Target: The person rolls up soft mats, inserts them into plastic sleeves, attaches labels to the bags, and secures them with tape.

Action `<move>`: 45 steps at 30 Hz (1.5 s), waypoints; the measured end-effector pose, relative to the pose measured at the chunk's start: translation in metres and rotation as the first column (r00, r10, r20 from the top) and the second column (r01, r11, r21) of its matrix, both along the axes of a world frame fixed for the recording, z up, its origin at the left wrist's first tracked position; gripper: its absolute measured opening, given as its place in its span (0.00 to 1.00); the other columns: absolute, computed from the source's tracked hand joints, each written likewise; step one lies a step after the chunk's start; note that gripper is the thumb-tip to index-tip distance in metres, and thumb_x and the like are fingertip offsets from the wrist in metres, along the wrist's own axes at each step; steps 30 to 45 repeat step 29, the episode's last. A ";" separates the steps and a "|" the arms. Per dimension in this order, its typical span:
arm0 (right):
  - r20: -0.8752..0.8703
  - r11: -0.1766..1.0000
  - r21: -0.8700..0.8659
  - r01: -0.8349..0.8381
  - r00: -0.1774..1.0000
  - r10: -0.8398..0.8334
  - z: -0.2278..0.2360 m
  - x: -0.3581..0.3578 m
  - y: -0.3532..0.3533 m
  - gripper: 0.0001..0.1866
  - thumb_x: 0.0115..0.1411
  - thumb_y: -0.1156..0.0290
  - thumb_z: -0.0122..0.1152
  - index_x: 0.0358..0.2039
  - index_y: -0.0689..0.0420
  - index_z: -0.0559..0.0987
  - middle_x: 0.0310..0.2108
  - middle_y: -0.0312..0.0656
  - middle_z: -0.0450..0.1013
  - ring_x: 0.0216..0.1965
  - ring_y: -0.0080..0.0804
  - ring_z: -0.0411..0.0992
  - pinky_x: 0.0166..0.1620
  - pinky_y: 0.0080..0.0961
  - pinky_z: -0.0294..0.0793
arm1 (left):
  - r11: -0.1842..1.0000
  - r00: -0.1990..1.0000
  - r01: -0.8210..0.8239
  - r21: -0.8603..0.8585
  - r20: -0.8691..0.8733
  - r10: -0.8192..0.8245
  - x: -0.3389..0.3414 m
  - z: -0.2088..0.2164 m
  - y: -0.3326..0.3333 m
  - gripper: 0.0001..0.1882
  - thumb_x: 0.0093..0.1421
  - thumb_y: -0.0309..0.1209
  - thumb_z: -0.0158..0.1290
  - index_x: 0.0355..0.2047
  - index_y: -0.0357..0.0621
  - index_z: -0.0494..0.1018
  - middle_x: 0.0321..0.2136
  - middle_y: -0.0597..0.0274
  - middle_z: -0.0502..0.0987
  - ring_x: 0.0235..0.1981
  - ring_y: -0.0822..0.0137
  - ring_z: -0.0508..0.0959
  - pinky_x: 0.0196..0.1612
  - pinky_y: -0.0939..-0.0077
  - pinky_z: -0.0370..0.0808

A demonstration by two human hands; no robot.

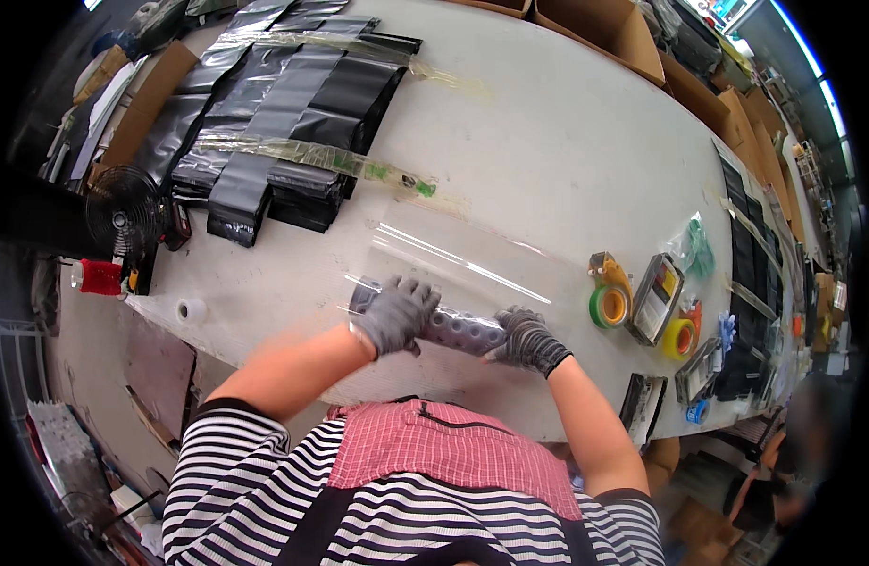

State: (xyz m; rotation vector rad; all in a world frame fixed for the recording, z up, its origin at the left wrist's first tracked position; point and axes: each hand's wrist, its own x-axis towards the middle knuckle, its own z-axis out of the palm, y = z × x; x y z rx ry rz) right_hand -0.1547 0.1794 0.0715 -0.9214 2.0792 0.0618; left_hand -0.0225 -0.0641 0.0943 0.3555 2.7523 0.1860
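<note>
Along the near edge of the table lies a grey tube point(461, 333) with a row of round holes in its side. A clear plastic sheet point(453, 259) spreads flat behind it and seems to wrap partly over it. My left hand point(397, 318), in a grey knit glove, curls over the tube near its left end. On the right end, my right hand point(529, 341) in a striped grey glove grips the tube, with the thumb on the near side. The undersides of the fingers are hidden.
Black plastic bags point(293, 113) are stacked at the far left, near a small fan point(123, 219). To the right lie a tape dispenser point(608, 290), a framed black tray point(656, 298) and a yellow tape roll point(679, 338). Cardboard boxes point(600, 33) line the far edge.
</note>
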 end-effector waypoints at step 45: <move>0.104 0.980 -0.150 -0.128 0.984 0.144 -0.043 0.044 0.012 0.59 0.39 0.41 0.79 0.69 0.48 0.63 0.68 0.52 0.60 0.68 0.53 0.59 0.70 0.44 0.56 | 0.989 0.938 -0.136 0.059 0.329 0.109 0.014 -0.033 0.025 0.31 0.47 0.39 0.67 0.50 0.43 0.71 0.49 0.50 0.78 0.53 0.51 0.76 0.58 0.61 0.70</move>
